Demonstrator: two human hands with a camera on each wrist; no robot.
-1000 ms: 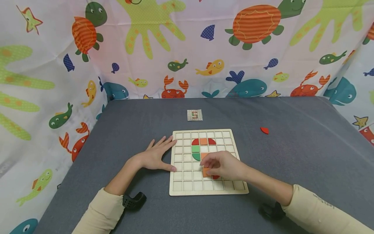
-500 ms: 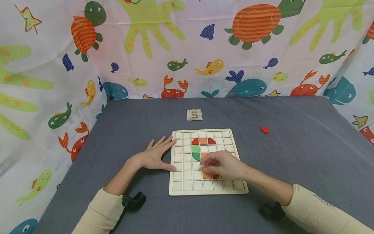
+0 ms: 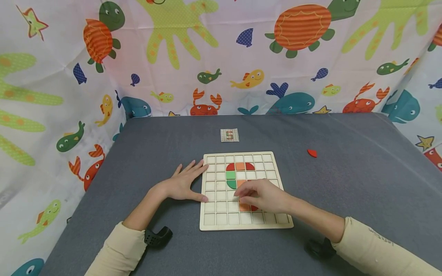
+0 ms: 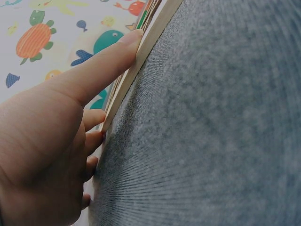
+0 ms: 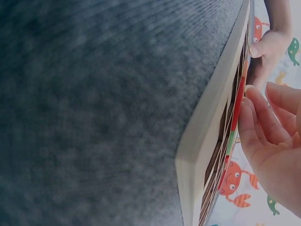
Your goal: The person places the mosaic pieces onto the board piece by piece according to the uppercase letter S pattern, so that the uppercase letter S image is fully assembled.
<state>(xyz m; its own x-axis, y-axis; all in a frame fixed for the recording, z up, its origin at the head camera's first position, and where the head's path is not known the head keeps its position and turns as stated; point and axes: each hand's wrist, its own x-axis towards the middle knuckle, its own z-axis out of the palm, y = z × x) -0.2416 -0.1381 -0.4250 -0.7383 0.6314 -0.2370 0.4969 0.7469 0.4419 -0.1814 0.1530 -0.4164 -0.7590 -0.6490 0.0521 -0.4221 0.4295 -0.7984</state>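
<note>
A light wooden grid board lies flat on the table. My left hand rests along its left side, fingers spread, and the thumb touches the rim, as the left wrist view also shows. Over the lower middle of the board is my right hand, its fingers loosely bent, with no piece visible in them. Just below its thumb an orange square sits in a cell, beside a partly covered red quarter-circle. Further up are a green square, a green quarter-circle and another orange square between two red quarter-circles.
Behind the board lies a small printed card with a gridded coloured pattern. A loose red quarter-circle is on the grey tabletop at the right. A curtain with sea animals hangs behind the table.
My right thumb has come up off the lower orange square, which now shows more fully in its cell. The right hand has shifted slightly left. My left hand stays in place.
</note>
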